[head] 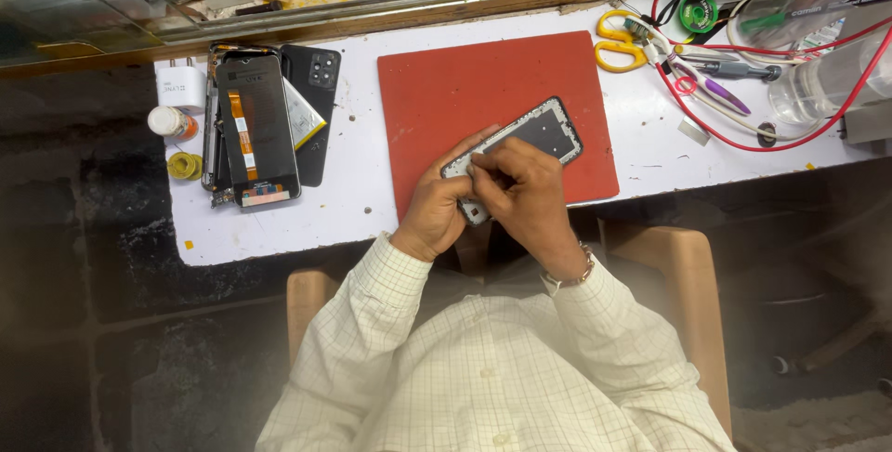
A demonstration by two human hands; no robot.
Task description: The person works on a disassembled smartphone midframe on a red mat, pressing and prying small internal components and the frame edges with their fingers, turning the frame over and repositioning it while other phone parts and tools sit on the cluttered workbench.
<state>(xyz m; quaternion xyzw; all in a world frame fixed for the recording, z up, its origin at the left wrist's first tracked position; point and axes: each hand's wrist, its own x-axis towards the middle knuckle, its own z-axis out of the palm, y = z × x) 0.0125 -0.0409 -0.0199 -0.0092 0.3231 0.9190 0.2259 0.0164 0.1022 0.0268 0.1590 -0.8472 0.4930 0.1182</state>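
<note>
Both hands (483,196) on phone frame (520,145)

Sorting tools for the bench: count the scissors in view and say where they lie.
1. The yellow-handled scissors lie on the white table, just right of the red mat, beside the red cable. More could be hidden in the clutter at top right.

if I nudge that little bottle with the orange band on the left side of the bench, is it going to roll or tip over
The small bottle looks upright, short and squat, so a light nudge would probably slide it, not tip it. If knocked over, its round body would likely roll across the smooth white bench top. It looks small and probably light, so it should move easily.
</note>
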